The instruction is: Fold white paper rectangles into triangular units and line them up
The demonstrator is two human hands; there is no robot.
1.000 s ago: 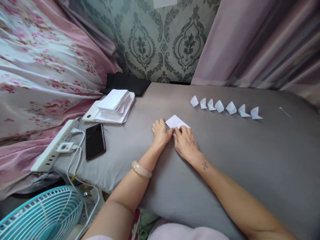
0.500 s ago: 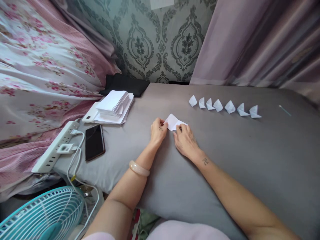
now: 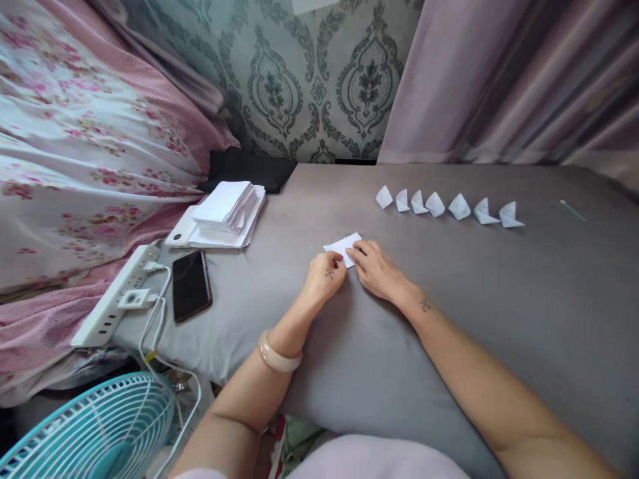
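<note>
A small folded sheet of white paper [image 3: 343, 245] lies on the grey cloth surface between my two hands. My left hand [image 3: 325, 274] is closed at its near edge, with thumb and fingertips pinching the paper. My right hand [image 3: 375, 266] rests over its right end, fingers fairly straight and pressing it down; the palm side is hidden. Beyond, toward the back right, several folded white paper boats [image 3: 459, 207] stand in a row, apart from my hands.
At the left a stack of white paper [image 3: 224, 203] sits partly on a white box [image 3: 180, 229]. Near it are a dark phone [image 3: 192, 286], a power strip [image 3: 116, 296] with cables and a teal fan [image 3: 94, 432]. A thin stick [image 3: 573, 211] lies far right.
The paper has gone from a pointed, opened shape to a flatter, narrower strip. My left hand has moved right and nearer, and my right hand has shifted slightly right.
</note>
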